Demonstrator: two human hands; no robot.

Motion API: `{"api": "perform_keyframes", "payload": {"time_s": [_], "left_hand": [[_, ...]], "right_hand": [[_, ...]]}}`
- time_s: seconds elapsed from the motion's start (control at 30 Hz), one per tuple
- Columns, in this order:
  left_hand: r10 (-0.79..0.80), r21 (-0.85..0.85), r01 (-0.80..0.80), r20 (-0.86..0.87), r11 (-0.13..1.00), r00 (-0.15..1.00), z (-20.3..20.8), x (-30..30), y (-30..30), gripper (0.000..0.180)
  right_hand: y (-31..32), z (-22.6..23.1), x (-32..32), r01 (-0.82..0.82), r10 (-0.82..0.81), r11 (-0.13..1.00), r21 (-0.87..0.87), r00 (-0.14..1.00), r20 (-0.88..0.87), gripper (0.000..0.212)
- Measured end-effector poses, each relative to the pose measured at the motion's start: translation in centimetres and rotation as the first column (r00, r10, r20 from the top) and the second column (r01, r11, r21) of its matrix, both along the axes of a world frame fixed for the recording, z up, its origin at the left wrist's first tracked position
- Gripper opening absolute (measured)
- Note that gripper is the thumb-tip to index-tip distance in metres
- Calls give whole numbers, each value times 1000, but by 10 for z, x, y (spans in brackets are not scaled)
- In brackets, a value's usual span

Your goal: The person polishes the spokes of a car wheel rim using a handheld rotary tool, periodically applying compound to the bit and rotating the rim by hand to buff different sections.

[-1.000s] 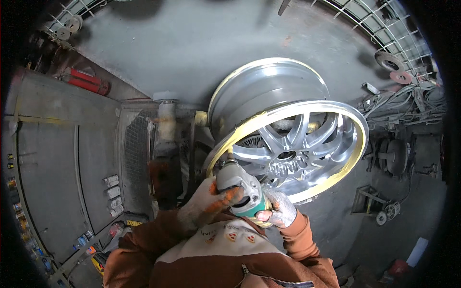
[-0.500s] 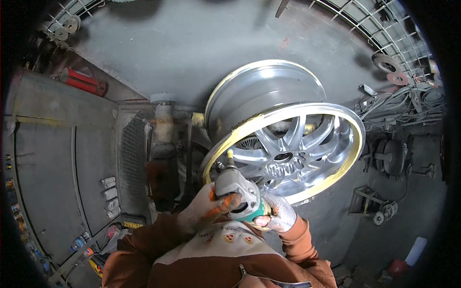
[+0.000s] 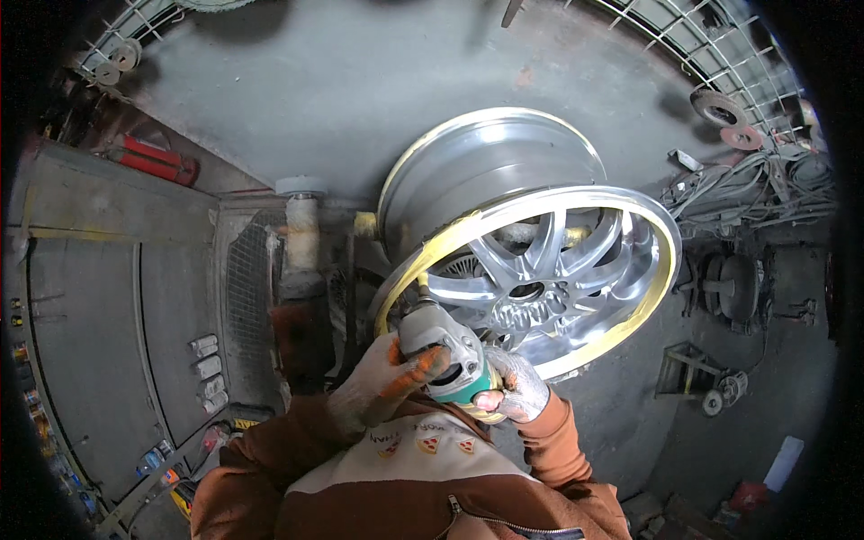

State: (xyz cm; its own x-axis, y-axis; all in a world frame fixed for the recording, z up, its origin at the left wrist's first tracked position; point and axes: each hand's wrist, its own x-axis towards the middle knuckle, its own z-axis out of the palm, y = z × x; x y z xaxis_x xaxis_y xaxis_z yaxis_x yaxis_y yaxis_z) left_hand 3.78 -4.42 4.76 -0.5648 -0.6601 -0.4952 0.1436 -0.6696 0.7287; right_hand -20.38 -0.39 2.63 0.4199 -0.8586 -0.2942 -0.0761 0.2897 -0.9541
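Both my hands, in white gloves with orange patches, hold an angle grinder [image 3: 459, 360] with a grey head and green body. My left hand [image 3: 387, 373] wraps its head, thumb across the grey housing. Round the green body closes my right hand [image 3: 515, 387], with bare fingertips showing. A narrow yellowish bit [image 3: 423, 283] sticks up from the tool and meets or nearly meets the left inner side of the rim; exact contact cannot be told. The shiny multi-spoke alloy wheel [image 3: 549, 247] stands tilted before me, yellow coating along its lip.
Behind the wheel rises a grey wall [image 3: 333, 81]. A red cylinder [image 3: 157, 160] lies at the left, above grey cabinet panels [image 3: 85, 297]. Coiled cables [image 3: 756, 193] and abrasive discs [image 3: 718, 106] hang at right. A black stool [image 3: 733, 288] and small motor [image 3: 723, 394] stand below them.
The grinder has shifted slightly left and up, its bit now closer to the yellow-coated lip. Both hands keep their hold. The whole view has moved a little.
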Motion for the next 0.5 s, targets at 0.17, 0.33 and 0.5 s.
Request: {"api": "perform_keyframes", "payload": {"time_s": [0.17,0.33,0.5], "left_hand": [[86,-41,-85,19,996,996,-10,7,-5,51],[86,45,-88,43,995,995,-11,11,1,54],[101,-118,-92,82,989,991,-8,8,-2,53]], "right_hand": [[-16,5,9,-54,49,985,165,998,29,56],[-12,3,9,-33,29,998,53,997,71,51],[-20,14,12,-37,15,983,179,992,123,56]]}}
